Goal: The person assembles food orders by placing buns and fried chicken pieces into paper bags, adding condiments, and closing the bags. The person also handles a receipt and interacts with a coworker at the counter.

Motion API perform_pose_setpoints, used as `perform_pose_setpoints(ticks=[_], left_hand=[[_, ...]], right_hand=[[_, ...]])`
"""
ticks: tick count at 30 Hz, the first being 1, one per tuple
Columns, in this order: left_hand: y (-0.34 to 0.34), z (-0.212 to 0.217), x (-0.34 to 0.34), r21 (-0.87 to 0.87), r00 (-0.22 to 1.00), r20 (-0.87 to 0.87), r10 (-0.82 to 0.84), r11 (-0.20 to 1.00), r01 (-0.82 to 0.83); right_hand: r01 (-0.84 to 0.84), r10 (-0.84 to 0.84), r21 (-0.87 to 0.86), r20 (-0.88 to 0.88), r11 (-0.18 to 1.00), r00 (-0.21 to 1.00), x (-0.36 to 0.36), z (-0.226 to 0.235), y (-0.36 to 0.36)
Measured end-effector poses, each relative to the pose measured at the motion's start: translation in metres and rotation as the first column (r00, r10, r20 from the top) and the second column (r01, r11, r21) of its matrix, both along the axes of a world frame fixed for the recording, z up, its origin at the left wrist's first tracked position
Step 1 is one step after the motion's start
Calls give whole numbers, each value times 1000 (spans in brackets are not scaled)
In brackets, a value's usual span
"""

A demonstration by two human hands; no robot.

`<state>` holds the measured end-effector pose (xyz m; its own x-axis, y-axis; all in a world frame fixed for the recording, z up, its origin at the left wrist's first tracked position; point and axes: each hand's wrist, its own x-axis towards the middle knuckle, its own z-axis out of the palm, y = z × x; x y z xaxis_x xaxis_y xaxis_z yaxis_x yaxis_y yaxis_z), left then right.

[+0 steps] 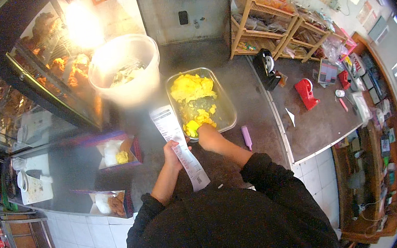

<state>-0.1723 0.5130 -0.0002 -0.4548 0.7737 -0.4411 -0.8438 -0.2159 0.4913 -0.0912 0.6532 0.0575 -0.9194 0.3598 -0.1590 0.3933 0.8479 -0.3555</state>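
Note:
My left hand (172, 156) is closed on a long white printed paper slip, like a receipt (195, 171), held upright beside the metal tray. In the rectangular metal tray (226, 104) lies yellow food that looks like scrambled egg (193, 87), heaped at the far end with loose bits nearer me. Over the near end of the tray is my right hand (212, 139), its fingers curled down beside a bright yellow piece. What those fingers hold, if anything, is hidden. A lilac marker-shaped object (246, 138) lies right of the tray.
Left on the dark counter stand two open boxes, a far food box (135, 150) and a near food box (128, 202), with white and brown food. Behind is a white bucket (125, 91) beside a lit glass display case (48, 88). Wooden racks (266, 29) and a red tape dispenser (307, 95) stand right.

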Motion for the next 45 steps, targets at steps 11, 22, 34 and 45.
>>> perform_pose_setpoints(ticks=[11,22,34,45], left_hand=[[-15,19,7,-55,988,-87,126,990,-131],[-221,174,30,429,748,-335,574,799,-421],[-440,168,157,452,-25,-482,876,224,-864],[-485,174,197,374,-146,-452,880,39,-926]], right_hand=[[387,-335,-845,268,369,903,9,-38,71],[181,-371,-946,71,270,926,27,25,46],[257,410,-944,156,-204,899,-12,45,-183],[-600,539,-28,-409,799,736,-57,-48,-283]])
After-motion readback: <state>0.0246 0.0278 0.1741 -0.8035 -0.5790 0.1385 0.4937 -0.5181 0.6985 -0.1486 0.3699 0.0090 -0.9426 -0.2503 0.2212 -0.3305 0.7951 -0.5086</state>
